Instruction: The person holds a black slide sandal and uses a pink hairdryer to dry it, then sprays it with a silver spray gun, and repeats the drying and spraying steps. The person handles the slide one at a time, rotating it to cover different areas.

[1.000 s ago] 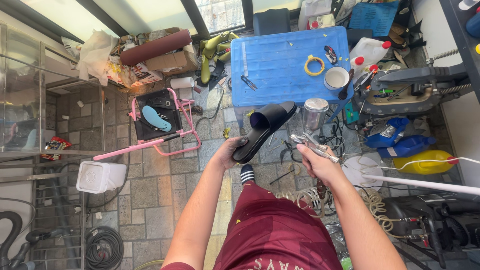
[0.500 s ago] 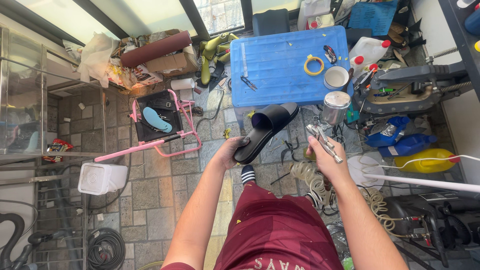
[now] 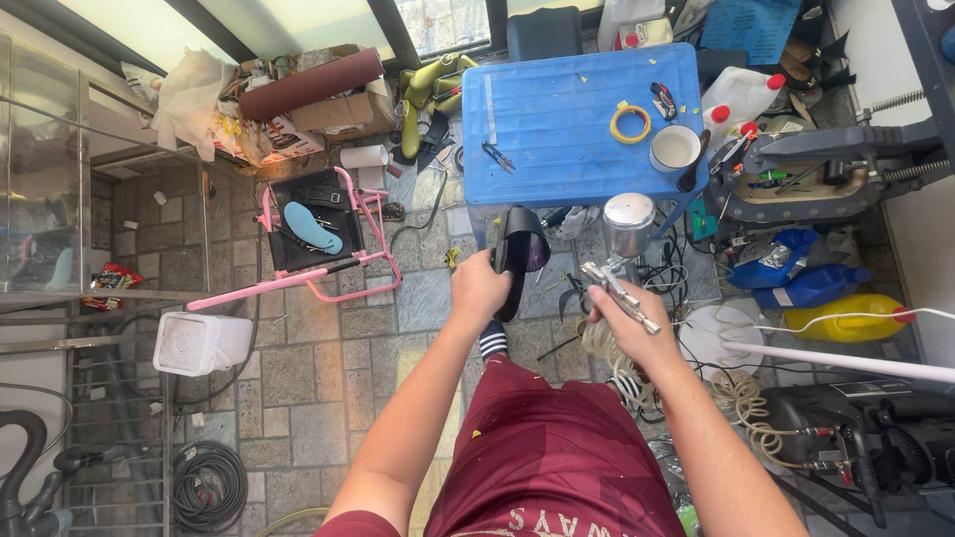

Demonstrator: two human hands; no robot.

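My left hand [image 3: 477,288] grips a black sandal [image 3: 519,254] by its lower end, holding it up on edge in front of me so its strap side shows. My right hand [image 3: 622,323] is closed on a metal spray gun [image 3: 622,283] with a shiny cup [image 3: 629,221] on top. The gun's nozzle sits just to the right of the sandal, a short gap apart. Both hands are above my lap in dark red shorts [image 3: 557,447], just in front of the blue plastic table [image 3: 557,119].
On the blue table lie a yellow tape ring [image 3: 630,122], a white cup [image 3: 674,147] and pliers [image 3: 497,156]. A pink folding chair [image 3: 318,244] holds a blue insole. A white bucket [image 3: 199,341], coiled hoses [image 3: 741,393], jugs [image 3: 846,318] and cables crowd the stone floor.
The sandal has been turned from lying slanted and flat to standing on edge, and moved closer to me. My right hand brought the spray gun left, nearer the sandal.
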